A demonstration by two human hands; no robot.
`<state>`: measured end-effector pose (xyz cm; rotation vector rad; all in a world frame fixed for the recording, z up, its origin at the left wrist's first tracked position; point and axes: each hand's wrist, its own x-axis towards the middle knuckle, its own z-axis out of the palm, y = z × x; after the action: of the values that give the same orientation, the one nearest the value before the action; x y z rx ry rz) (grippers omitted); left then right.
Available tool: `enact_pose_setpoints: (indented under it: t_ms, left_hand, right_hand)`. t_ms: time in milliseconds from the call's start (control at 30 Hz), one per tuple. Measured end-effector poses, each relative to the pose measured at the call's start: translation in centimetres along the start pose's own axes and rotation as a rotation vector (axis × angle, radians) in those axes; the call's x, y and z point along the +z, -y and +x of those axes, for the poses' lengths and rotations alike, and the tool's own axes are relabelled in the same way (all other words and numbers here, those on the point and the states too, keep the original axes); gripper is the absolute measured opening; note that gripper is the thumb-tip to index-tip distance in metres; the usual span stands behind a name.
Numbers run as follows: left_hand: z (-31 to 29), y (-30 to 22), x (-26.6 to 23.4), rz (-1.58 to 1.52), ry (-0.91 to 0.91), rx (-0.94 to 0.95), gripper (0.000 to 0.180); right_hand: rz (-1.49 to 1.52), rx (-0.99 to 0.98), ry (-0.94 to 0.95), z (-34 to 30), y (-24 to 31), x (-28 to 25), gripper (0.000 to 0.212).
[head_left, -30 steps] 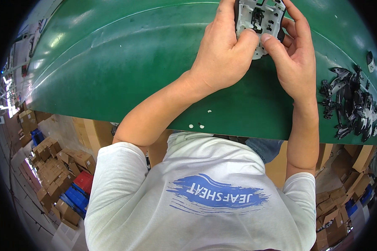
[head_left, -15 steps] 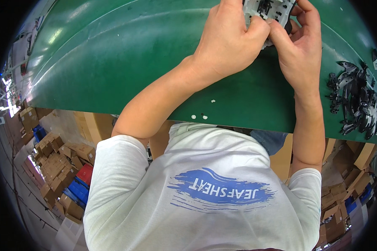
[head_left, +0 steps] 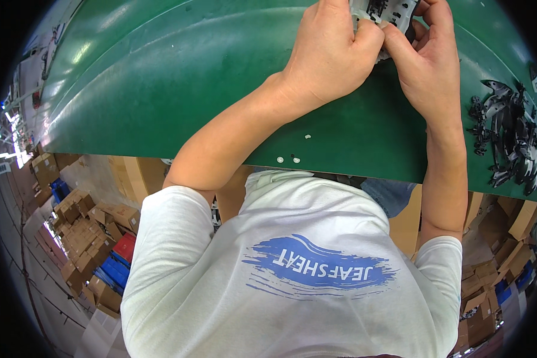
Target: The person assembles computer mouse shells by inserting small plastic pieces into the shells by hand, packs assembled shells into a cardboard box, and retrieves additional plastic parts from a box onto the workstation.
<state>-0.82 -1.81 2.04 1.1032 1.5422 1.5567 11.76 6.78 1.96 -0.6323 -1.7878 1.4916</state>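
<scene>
As my left hand (head_left: 334, 52) and right hand (head_left: 432, 65) hold black-and-white plastic housing (head_left: 398, 11) at frame's top, thumbs (head_left: 370, 37) have drawn closer, suggesting finer work.

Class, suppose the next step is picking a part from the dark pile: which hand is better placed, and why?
Probably the right hand: the dark pile lies on its side, farther from the left hand. Both hold the white casing.
</scene>
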Motion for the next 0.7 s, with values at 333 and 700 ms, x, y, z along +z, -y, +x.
enact_pose_setpoints:
  t_ms: [333, 700]
  left_hand:
    - [2.1, -1.1, -2.7, -0.389, 0.389, -0.109, 0.060]
    - [1.0, 1.1, 0.5, -0.921, 0.227, -0.306, 0.061]
  right_hand:
    - [0.256, 0.168, -0.031, 1.4, 0.4, -1.6, 0.070]
    - [0.277, 0.136, 0.099, 1.0, -1.6, -2.0, 0.064]
